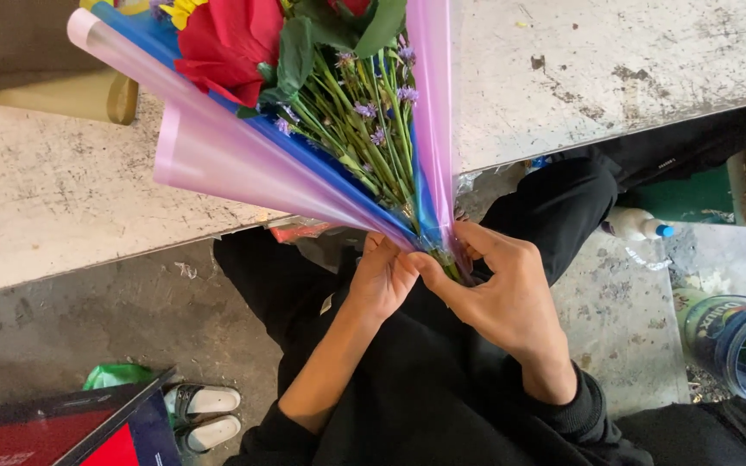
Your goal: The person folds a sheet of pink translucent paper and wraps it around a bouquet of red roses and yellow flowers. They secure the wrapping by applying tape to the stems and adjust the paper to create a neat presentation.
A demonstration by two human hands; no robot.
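Both hands' grip pinches the bouquet (338, 129) over a worn table (71, 190).

not much packaging here tbh. there's a red and dark blue box (62, 427) in the bottom left corner on the floor, a green plastic bag (114, 376) poking out just behind it. over on the right, a small white squeeze bottle with a blue cap (636, 226), and a big dark blue jar with a green-and-white label (736, 338) near the right edge.
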